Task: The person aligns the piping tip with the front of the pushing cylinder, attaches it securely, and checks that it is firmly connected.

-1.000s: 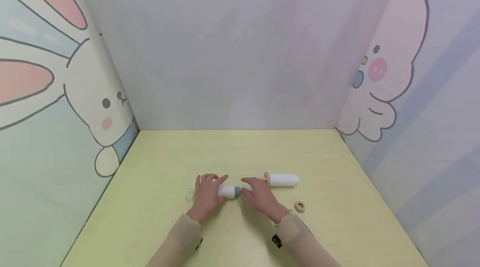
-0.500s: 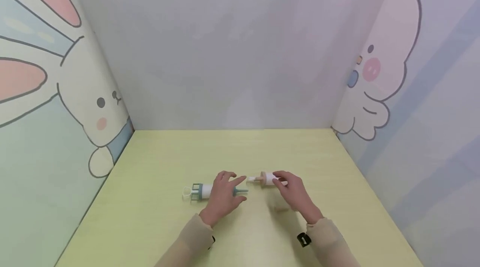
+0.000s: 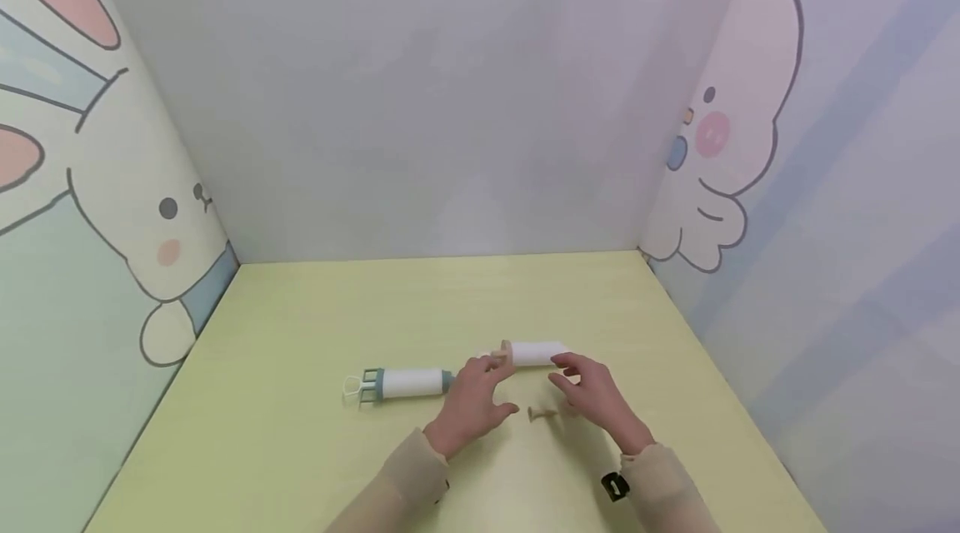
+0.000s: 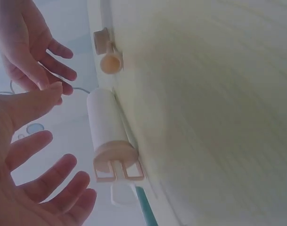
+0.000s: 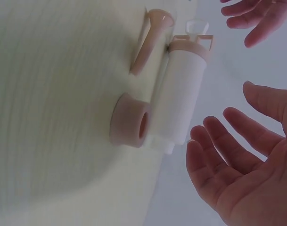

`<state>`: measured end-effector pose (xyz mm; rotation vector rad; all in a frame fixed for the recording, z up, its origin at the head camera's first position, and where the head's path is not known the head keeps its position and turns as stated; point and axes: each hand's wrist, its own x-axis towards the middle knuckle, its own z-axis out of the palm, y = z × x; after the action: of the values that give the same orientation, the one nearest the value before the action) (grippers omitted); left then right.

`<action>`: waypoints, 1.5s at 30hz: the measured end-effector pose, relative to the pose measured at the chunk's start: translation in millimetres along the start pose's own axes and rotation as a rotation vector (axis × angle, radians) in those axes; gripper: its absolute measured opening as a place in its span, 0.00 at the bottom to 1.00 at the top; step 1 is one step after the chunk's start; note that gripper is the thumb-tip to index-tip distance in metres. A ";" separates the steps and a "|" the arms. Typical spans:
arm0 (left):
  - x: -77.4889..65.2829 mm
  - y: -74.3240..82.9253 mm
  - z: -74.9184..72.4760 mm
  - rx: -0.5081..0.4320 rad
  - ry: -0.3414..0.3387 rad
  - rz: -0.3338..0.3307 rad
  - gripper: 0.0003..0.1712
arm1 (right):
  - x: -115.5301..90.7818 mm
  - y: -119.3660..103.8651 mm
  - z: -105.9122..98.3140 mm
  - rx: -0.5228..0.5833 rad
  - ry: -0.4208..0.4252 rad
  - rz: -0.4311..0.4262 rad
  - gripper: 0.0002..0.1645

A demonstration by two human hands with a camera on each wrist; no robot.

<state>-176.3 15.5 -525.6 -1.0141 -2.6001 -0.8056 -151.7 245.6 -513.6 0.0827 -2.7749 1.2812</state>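
Observation:
A syringe-like tube with a white barrel and teal fittings [image 3: 412, 383] lies on the table, its right tip hidden by my left hand [image 3: 472, 401]. A matching white tube with pink-beige fittings [image 3: 534, 353] lies behind and between the hands, its handle end to the left. My left hand, fingers spread, holds nothing; its fingertips overlap that handle in the head view. My right hand [image 3: 597, 401] hovers with loosely bent fingers close to the tube's right end, holding nothing. Nearby lie a pink-beige flared nozzle [image 3: 542, 414] and a thick ring cap [image 5: 129, 121], which the right hand hides in the head view.
The pale yellow table [image 3: 300, 466] meets a plain grey back wall [image 3: 420, 100]. Side walls with a cartoon rabbit [image 3: 150, 241] and another cartoon animal [image 3: 727, 100] close off the left and right.
My left hand has come off the teal-fitted tube and moved right. My right hand has left that tube's tip, reached the pink-fitted barrel and drawn slightly back. The head view has turned a little right.

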 end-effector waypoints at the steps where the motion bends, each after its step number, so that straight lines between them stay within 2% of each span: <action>1: 0.8 1.2 3.6 0.013 -0.023 0.006 0.32 | -1.6 2.1 -0.1 0.001 -0.003 0.004 0.20; 5: 3.3 7.2 18.0 0.077 -0.113 0.064 0.28 | -9.5 10.7 -1.8 -0.044 0.016 0.007 0.19; 8: 4.4 9.4 26.8 0.119 -0.137 0.089 0.24 | -13.6 16.4 -2.3 -0.077 0.019 -0.001 0.19; 13: 7.9 11.1 34.3 0.121 -0.151 0.060 0.19 | -15.8 20.2 -2.3 -0.092 0.010 -0.015 0.20; 19: 11.9 12.6 42.7 0.082 -0.172 0.043 0.20 | -17.0 22.3 -2.0 -0.107 -0.005 0.010 0.21; 27: 16.5 16.9 52.5 0.110 -0.210 0.015 0.18 | -17.5 31.0 2.7 -0.175 -0.054 0.047 0.21; 33: 17.1 17.4 51.3 0.081 -0.229 -0.022 0.15 | -18.8 34.4 7.0 -0.202 -0.034 0.022 0.18; 45: 19.4 14.5 55.0 0.089 -0.237 -0.024 0.06 | -16.6 42.9 10.1 -0.268 -0.017 -0.063 0.18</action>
<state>-181.8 66.4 -557.1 -1.1154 -2.8213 -0.6003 -139.4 266.0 -554.3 0.1622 -2.9026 0.8894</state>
